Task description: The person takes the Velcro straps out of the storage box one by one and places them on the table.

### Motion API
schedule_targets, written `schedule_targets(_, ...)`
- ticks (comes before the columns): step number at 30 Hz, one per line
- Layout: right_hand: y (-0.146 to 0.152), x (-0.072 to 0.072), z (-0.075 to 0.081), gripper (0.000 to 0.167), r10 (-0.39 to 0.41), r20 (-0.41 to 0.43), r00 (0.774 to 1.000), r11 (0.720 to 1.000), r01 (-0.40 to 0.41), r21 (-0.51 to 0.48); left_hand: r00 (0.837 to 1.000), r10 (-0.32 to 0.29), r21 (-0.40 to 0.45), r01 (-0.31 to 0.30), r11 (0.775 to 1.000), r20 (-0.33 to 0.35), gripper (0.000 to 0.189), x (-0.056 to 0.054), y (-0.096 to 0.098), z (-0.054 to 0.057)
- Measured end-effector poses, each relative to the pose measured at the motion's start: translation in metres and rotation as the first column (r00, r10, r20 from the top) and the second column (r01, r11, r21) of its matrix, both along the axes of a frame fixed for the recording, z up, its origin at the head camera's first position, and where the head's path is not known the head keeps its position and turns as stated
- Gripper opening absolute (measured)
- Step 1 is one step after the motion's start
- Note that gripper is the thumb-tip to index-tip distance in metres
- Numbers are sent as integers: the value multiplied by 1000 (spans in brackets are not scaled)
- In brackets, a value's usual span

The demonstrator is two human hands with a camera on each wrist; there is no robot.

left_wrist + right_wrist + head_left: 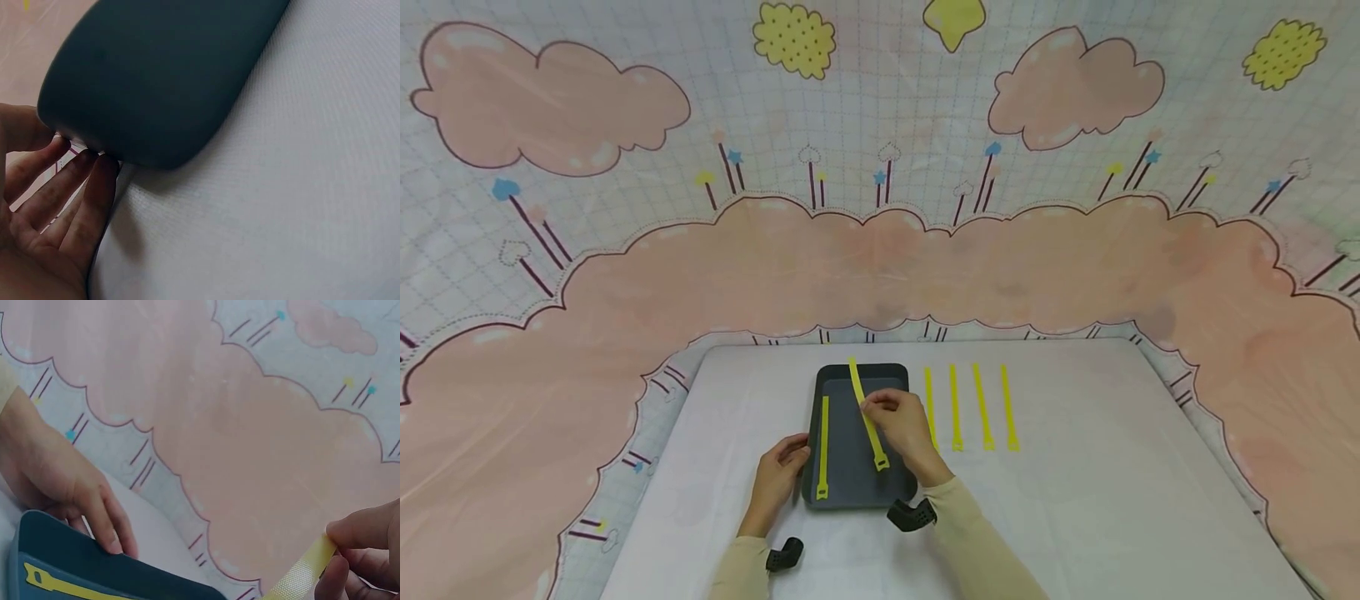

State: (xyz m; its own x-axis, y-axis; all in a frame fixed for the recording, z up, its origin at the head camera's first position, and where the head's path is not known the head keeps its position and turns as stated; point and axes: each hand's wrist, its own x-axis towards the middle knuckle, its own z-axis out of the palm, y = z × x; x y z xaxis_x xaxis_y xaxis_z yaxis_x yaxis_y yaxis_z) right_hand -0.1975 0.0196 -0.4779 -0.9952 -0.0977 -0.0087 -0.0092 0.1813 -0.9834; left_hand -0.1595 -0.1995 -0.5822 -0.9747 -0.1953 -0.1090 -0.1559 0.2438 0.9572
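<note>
A dark grey rectangular tray (850, 502) lies on the table, with one yellow hook-and-loop cable tie (823, 446) lengthwise along its left side. Over the tray, my right hand (904, 425) pinches a second yellow cable tie (880, 458) near its middle between thumb and fingers, its slotted end toward me. The right wrist view shows that held cable tie (300, 572) close up at the fingertips. My left hand (778, 475) is at the tray's left edge; in the left wrist view its extended fingertips (103, 167) touch the outer wall of the tray (156, 87).
Several more yellow cable ties (983, 408) lie side by side right of the tray, slotted ends toward me; the leftmost is partly hidden behind the right hand. The white table (1120, 483) ends at a cloud-patterned cloth (925, 275) behind it.
</note>
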Motion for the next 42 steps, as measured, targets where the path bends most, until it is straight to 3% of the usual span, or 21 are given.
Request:
schedule_targets(10,27,-3,12,15,-74,12,997,995,74,-63,1000,3,-5,-4,1000,-10,34,-3,-1,-6)
schedule_targets(16,45,-6,10,14,-114,46,992,992,116,-48,1000,-1,5,1,1000,1,34,-1,-1,-8)
schedule_targets(32,100,-12,3,13,-204,16,979,979,204,0,999,-4,6,4,1000,-39,34,-3,-3,-3)
schedule_targets(42,130,-13,-1,17,-234,50,971,972,233,22,1000,-7,37,7,999,-5,37,-2,-5,-2)
